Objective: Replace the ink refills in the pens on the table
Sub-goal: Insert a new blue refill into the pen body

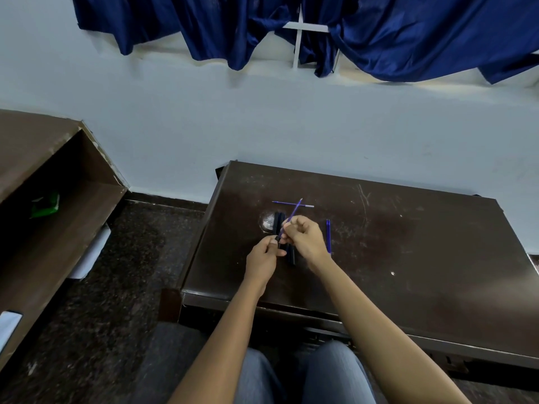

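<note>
Head view: right hand (306,237) pinching refill (293,212); spare refills (328,236) beside.

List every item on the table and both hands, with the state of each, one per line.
Left hand: closed on a black pen barrel.
Right hand: pinching a blue refill, its tip pointing up and away.
Black pens: lying side by side on the table.
Far refill: lying flat, loose.
Right refills: lying flat, beside the right hand.
</note>
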`<state>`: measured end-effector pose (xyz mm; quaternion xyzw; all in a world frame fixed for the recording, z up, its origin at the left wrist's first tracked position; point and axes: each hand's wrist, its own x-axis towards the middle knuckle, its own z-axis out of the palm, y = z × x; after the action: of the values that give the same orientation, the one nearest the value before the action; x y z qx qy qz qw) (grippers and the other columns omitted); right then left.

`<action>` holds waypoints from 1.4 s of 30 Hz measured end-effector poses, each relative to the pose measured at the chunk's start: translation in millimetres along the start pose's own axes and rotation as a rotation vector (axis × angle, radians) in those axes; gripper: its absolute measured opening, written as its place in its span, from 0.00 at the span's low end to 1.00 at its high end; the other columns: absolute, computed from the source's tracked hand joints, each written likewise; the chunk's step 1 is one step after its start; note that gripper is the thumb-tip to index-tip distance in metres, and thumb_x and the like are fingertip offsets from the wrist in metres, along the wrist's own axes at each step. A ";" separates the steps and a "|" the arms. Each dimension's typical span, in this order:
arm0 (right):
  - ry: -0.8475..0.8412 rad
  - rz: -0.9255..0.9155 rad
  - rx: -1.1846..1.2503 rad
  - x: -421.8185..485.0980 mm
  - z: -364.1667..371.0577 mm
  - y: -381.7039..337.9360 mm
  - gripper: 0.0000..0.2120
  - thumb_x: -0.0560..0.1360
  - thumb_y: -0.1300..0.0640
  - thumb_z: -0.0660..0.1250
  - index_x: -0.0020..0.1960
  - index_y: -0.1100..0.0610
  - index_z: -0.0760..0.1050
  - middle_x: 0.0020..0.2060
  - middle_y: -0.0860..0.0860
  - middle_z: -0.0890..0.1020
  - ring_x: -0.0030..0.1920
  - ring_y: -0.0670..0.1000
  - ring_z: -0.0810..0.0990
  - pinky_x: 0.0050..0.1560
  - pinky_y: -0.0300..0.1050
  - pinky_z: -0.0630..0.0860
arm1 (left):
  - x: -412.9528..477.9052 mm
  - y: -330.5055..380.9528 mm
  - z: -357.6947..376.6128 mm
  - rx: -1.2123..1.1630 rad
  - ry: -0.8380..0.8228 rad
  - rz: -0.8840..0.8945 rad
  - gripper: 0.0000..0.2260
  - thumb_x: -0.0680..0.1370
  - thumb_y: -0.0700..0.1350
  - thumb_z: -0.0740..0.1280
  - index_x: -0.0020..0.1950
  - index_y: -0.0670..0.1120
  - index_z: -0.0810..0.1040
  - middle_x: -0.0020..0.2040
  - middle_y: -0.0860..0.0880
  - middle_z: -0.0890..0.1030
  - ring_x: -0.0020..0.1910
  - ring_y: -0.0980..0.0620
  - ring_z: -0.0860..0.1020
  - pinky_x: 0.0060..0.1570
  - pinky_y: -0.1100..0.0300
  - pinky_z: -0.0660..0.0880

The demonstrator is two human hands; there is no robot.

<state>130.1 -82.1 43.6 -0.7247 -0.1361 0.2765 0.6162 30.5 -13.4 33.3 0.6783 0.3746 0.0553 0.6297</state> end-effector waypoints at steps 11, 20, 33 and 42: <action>0.149 0.195 -0.624 24.6 -5.7 37.2 0.09 0.73 0.54 0.68 0.48 0.59 0.79 0.43 0.53 0.82 0.45 0.53 0.80 0.44 0.46 0.77 | -4.9 3.4 -8.7 0.019 0.037 0.032 0.13 0.83 0.46 0.54 0.53 0.54 0.78 0.46 0.53 0.81 0.51 0.57 0.78 0.57 0.57 0.72; 0.078 0.368 -0.813 36.0 11.1 46.5 0.18 0.72 0.49 0.69 0.56 0.58 0.74 0.52 0.55 0.79 0.55 0.58 0.78 0.53 0.55 0.79 | -1.9 -0.3 -15.2 0.005 0.089 0.037 0.13 0.83 0.46 0.54 0.53 0.59 0.76 0.44 0.55 0.81 0.53 0.56 0.79 0.58 0.55 0.73; 0.303 0.365 -0.245 31.9 9.1 42.6 0.09 0.68 0.52 0.68 0.39 0.59 0.80 0.40 0.53 0.84 0.47 0.55 0.80 0.50 0.52 0.79 | -12.9 8.2 -16.7 -0.057 0.047 0.103 0.16 0.84 0.44 0.53 0.68 0.57 0.69 0.43 0.53 0.81 0.49 0.57 0.77 0.49 0.61 0.70; 0.088 0.229 0.680 -7.7 -13.3 -51.3 0.05 0.79 0.63 0.61 0.46 0.58 0.74 0.41 0.53 0.80 0.43 0.50 0.81 0.46 0.43 0.78 | -41.9 18.5 -11.4 -0.049 -0.012 0.150 0.14 0.84 0.45 0.52 0.61 0.58 0.74 0.42 0.51 0.81 0.48 0.54 0.78 0.44 0.62 0.70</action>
<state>138.8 -86.7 96.2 -0.4998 0.0723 0.3419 0.7925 2.5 -27.0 68.8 0.6890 0.3176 0.1072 0.6425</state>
